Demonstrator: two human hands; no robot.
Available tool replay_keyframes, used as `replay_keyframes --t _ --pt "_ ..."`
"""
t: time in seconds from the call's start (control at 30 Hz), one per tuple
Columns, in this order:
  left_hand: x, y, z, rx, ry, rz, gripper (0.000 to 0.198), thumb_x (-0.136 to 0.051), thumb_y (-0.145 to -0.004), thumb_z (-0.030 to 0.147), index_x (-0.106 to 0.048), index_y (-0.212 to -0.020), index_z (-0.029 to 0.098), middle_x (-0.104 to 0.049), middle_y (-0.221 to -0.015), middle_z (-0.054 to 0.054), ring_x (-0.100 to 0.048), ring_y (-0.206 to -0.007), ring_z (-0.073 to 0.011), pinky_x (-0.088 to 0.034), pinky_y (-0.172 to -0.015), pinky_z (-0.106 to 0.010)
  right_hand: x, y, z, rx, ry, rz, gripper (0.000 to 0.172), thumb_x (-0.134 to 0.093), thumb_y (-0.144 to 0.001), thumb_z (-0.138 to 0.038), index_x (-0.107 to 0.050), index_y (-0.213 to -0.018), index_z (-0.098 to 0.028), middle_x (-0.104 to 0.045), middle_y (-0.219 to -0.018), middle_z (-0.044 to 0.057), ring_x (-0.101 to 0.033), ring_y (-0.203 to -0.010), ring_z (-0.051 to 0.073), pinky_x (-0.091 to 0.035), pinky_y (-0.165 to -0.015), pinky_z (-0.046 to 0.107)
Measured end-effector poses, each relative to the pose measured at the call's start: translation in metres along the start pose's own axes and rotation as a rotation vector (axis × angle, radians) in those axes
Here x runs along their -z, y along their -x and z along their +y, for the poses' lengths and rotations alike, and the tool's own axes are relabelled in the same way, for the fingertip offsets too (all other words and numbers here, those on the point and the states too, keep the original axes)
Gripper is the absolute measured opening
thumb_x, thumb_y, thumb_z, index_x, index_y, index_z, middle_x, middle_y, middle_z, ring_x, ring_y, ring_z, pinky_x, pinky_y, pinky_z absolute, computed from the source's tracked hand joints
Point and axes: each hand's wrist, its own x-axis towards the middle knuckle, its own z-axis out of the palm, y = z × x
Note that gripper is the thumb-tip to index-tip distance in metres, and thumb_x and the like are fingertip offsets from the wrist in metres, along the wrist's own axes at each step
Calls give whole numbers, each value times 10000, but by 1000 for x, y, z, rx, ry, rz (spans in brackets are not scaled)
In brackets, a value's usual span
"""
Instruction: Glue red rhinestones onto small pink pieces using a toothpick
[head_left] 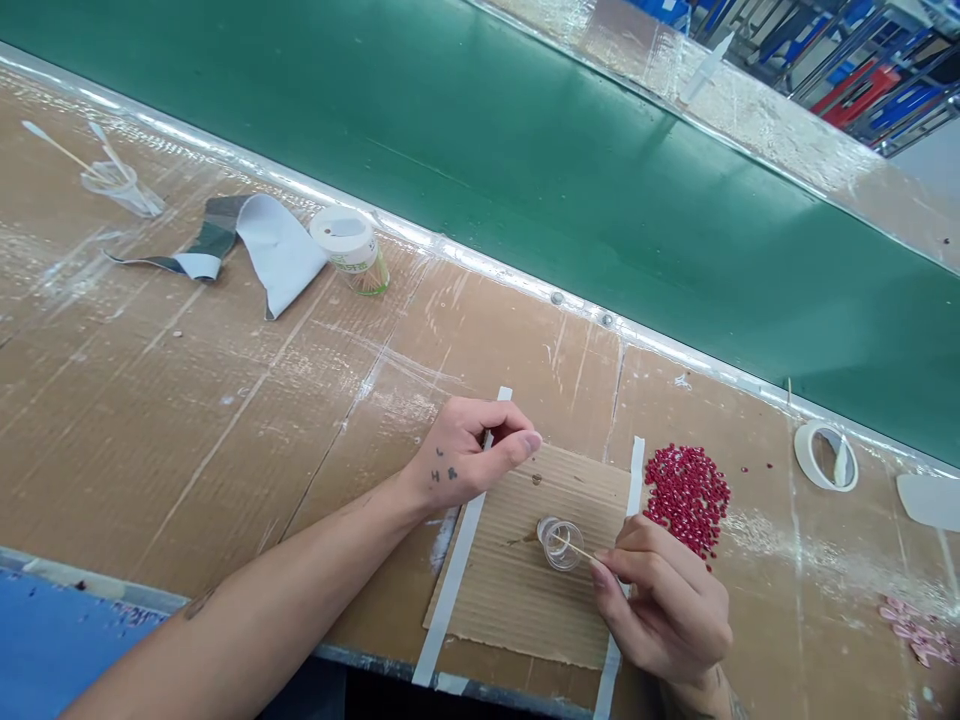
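The right hand pinches a wooden toothpick, its long axis running leftward into a small clear cup on the cardboard; the curled left hand sits farther from the cup, its hold unclear.

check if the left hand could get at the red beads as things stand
Probably yes: only the corrugated cardboard lies between the left hand and the red beads. The clear cup and right hand with its wooden stick sit lower, leaving the way free.
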Motion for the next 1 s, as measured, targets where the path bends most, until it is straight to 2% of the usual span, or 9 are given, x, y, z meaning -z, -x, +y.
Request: replay_keyframes --t 0.5,0.83,1.0 --pt "3 0 0 -46 -78 -8 258 -612 -878 275 -631 -644 168 -550 -513 17 -443 -456 -102 -351 -442 -223 -5 0 2 -19 16 -26 132 -629 -856 -47 -626 -843 -178 -566 -640 -7 -471 -547 116 -370 -479 244" --pt "3 0 1 -94 -72 -4 230 -610 -869 204 -643 -644 169 -597 -535 20 -490 -479 -101 -373 -469 -215 -9 -2 3 8 78 -73 122 -617 -880 -56 -614 -826 -165 -554 -648 2 -455 -560 115 -349 -488 247" --pt "2 2 -4 -29 -58 5 228 -638 -860 258 -669 -655 163 -589 -539 10 -482 -482 -107 -367 -476 -228 -8 -6 0 36 101 -84 118 -599 -896 -66 -629 -858 -174 -535 -639 -3 -455 -550 125 -357 -483 264"
